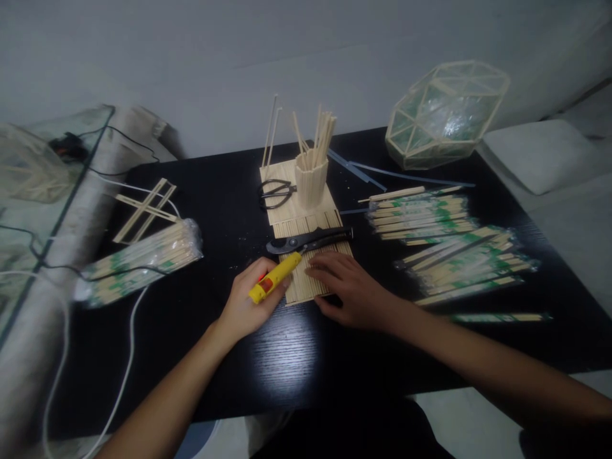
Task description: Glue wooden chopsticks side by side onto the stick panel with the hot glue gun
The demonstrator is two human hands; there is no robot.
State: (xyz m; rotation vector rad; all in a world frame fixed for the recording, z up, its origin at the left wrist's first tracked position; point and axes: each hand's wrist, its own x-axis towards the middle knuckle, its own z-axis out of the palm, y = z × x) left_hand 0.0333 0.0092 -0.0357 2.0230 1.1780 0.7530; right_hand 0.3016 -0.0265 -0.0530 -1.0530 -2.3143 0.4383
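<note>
Head view: I have the left hand [243, 313] closed round a yellow tool [275, 278], its front end pointing over the stick mat [302, 287], while the right hand [357, 290] lies at the mat's right edge, fingers loosely bent, thumb spread apart, nothing visibly gripped. The mat sits on the dark surface [220, 357] between both hands, with the cup [312, 182] just beyond. I can't tell whether the right fingertips press on the mat or only hover. The step in hand looks like working the tool along the sticks. To do it well, I'd first shift the shears [310, 241], which lie across the mat and crowd the tool's end. Then I'd flatten the sticks with the right fingers, kept clear of that end, and steer the left wrist slowly, so that nothing knocks the cup.
</note>
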